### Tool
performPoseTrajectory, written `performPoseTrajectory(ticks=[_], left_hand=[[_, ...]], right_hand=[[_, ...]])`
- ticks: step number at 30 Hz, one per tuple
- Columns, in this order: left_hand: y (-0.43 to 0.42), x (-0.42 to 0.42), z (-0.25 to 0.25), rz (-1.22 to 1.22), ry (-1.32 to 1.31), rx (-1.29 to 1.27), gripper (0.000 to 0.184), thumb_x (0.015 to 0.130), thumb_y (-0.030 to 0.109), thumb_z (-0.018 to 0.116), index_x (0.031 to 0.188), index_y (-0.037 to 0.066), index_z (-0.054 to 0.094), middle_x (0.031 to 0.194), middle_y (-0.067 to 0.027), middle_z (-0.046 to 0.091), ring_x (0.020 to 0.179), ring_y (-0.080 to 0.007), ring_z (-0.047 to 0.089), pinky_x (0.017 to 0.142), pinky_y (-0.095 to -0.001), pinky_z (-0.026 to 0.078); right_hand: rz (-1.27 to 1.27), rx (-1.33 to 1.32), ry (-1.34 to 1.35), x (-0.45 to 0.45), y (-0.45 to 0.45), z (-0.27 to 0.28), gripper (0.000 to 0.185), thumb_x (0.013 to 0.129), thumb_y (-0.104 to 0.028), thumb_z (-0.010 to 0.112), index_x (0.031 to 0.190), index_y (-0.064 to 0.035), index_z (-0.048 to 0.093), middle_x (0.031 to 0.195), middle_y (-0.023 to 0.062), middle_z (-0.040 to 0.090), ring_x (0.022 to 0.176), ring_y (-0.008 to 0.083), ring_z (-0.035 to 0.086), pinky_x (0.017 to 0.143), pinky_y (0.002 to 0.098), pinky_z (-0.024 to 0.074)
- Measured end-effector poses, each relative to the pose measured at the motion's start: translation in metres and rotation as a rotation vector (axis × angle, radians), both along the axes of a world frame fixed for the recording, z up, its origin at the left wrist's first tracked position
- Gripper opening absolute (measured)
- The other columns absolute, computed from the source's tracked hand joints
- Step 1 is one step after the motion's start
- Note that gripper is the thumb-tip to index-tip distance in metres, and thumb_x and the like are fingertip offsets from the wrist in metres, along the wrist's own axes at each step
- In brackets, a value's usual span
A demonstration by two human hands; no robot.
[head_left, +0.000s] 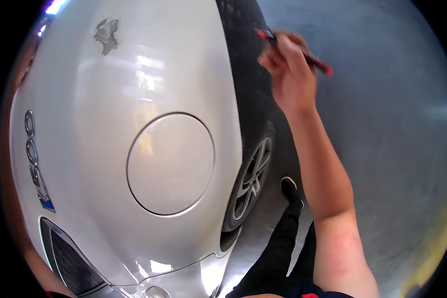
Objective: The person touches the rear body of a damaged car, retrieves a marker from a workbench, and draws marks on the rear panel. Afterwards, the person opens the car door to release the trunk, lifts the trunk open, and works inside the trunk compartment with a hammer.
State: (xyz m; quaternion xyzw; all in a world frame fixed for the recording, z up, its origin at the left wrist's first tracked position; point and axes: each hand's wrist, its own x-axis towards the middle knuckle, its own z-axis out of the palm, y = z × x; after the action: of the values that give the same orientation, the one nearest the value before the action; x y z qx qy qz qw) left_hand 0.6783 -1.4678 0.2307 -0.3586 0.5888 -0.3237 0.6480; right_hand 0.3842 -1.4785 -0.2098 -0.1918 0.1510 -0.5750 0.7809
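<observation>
My right hand (290, 64) is closed around a slim black marker-like pen with red ends (322, 65). Its fingers are slightly blurred, and they are apart from the car, over the dark lower edge of the body. Beside it is a white car panel (184, 64) with a round fuel door (171, 164), which is shut. A jagged grey patch (107, 37) marks the paint near the top. Along the left edge of the view runs my left arm (47, 270); its hand is dark and cut off there, with the fingers hidden.
Below the panel is the car's wheel (253, 176) with a spoked rim. Chrome badge characters (32, 151) and a dark window or lamp (74, 260) are at left. My shoe (289, 188) stands on the grey floor (397, 124). A yellow stripe (434, 253) crosses the lower right.
</observation>
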Motion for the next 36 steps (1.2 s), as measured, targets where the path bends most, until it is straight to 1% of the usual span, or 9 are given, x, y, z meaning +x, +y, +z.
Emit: performPoseTrajectory(ticks=[4,6,8,9,15,17,24,30,36], left_hand=[[0.003,0.001,-0.006,-0.278,-0.009,0.076,0.011,0.073,0.016,0.062,0.071,0.005,0.065,0.067,-0.0125,0.064,0.062,-0.0272,0.063,0.060,-0.0369,0.050],[0.004,-0.009,-0.016,-0.330,-0.018,0.077,0.012,0.075,0.015,0.062,0.074,0.003,0.065,0.070,-0.0143,0.064,0.065,-0.0281,0.062,0.062,-0.0375,0.049],[0.013,-0.020,-0.036,0.073,0.917,-0.743,0.018,0.081,0.015,0.058,0.079,-0.003,0.060,0.075,-0.0173,0.063,0.068,-0.0282,0.059,0.065,-0.0394,0.047],[0.013,-0.018,-0.035,0.071,0.915,-0.742,0.018,0.081,0.015,0.058,0.079,-0.003,0.060,0.075,-0.0173,0.063,0.068,-0.0282,0.059,0.065,-0.0394,0.047],[0.016,-0.047,-0.046,0.250,0.956,-0.847,0.020,0.081,0.014,0.056,0.081,-0.006,0.054,0.075,-0.0143,0.057,0.069,-0.0246,0.053,0.067,-0.0367,0.046],[0.017,-0.029,-0.038,0.335,1.388,-0.714,0.014,0.077,0.009,0.057,0.080,-0.004,0.053,0.075,-0.0095,0.053,0.069,-0.0210,0.051,0.066,-0.0343,0.045],[0.022,-0.030,-0.033,0.331,1.373,-0.653,0.010,0.073,0.006,0.056,0.079,-0.002,0.053,0.074,-0.0080,0.052,0.069,-0.0203,0.050,0.067,-0.0333,0.044],[0.022,-0.033,-0.038,0.171,1.212,-0.626,0.019,0.083,0.014,0.050,0.079,-0.004,0.054,0.074,-0.0136,0.056,0.070,-0.0261,0.052,0.070,-0.0364,0.044],[0.020,-0.033,-0.039,0.178,1.176,-0.696,0.023,0.087,0.015,0.047,0.079,-0.005,0.054,0.075,-0.0139,0.056,0.070,-0.0262,0.052,0.070,-0.0365,0.045]], right_hand=[[-0.030,-0.134,-0.006,0.066,-0.044,0.069,0.015,0.094,-0.014,0.047,0.084,-0.0044,0.055,0.069,0.0024,0.046,0.061,0.0135,0.041,0.058,0.0268,0.0361],[-0.025,-0.148,0.040,0.090,-0.069,0.078,0.024,0.089,-0.020,0.059,0.105,-0.0021,0.062,0.079,0.0044,0.058,0.066,0.0148,0.057,0.057,0.0274,0.0469],[-0.054,-0.135,-0.001,0.108,-0.079,0.089,0.019,0.089,-0.021,0.058,0.098,-0.0040,0.063,0.073,0.0007,0.055,0.059,0.0094,0.051,0.051,0.0240,0.0415],[-0.086,-0.141,-0.033,0.113,-0.084,0.094,0.016,0.090,-0.021,0.058,0.091,-0.0059,0.063,0.067,-0.0031,0.052,0.051,0.0041,0.045,0.044,0.0205,0.0360],[-0.004,-0.079,-0.014,0.133,-0.097,0.094,0.015,0.089,-0.019,0.056,0.077,-0.0099,0.058,0.064,-0.0038,0.051,0.050,0.0052,0.046,0.044,0.0224,0.0363],[-0.034,-0.064,-0.023,0.134,-0.093,0.093,0.015,0.089,-0.019,0.056,0.077,-0.0097,0.058,0.063,-0.0037,0.051,0.050,0.0051,0.046,0.044,0.0224,0.0363],[-0.193,-0.138,0.085,0.141,-0.089,0.096,0.015,0.089,-0.017,0.057,0.083,-0.0047,0.064,0.067,-0.0013,0.057,0.055,0.0077,0.052,0.050,0.0238,0.0405],[-0.405,-0.244,0.141,0.151,-0.087,0.101,0.017,0.090,-0.016,0.058,0.088,-0.0009,0.066,0.073,0.0003,0.062,0.065,0.0105,0.058,0.061,0.0258,0.0451],[-0.245,-0.117,0.193,0.138,-0.085,0.102,0.022,0.087,-0.017,0.056,0.076,0.0000,0.064,0.068,0.0017,0.062,0.061,0.0110,0.055,0.058,0.0270,0.0422]])
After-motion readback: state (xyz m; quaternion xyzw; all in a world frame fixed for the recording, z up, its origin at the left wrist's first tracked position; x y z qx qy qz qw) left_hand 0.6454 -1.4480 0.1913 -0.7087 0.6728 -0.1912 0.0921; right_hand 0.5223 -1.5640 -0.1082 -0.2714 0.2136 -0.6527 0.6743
